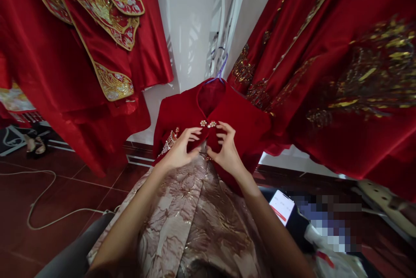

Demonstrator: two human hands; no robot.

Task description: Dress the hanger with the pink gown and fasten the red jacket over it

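A red velvet jacket (247,132) hangs on a purple hanger (221,70), its front parting below the collar. Two beaded flower clasps, the left clasp (203,123) and the right clasp (212,124), sit side by side at the neck. My left hand (182,147) is at the left front edge, fingers curved and thumb apart from them. Opposite it, my right hand (226,148) has its fingertips close by the right clasp, with its thumb lower at the opening. A beaded tassel ornament (169,141) lies on the jacket beside my left hand. Shiny beige patterned fabric (175,213) spreads below.
Red embroidered garments hang on both sides, a left garment (107,52) and a right garment (325,74). A lit phone (282,207) lies at lower right near a plastic bag (338,265). A pale cable (61,219) curls over the tiled floor; black shoes (35,145) stand at far left.
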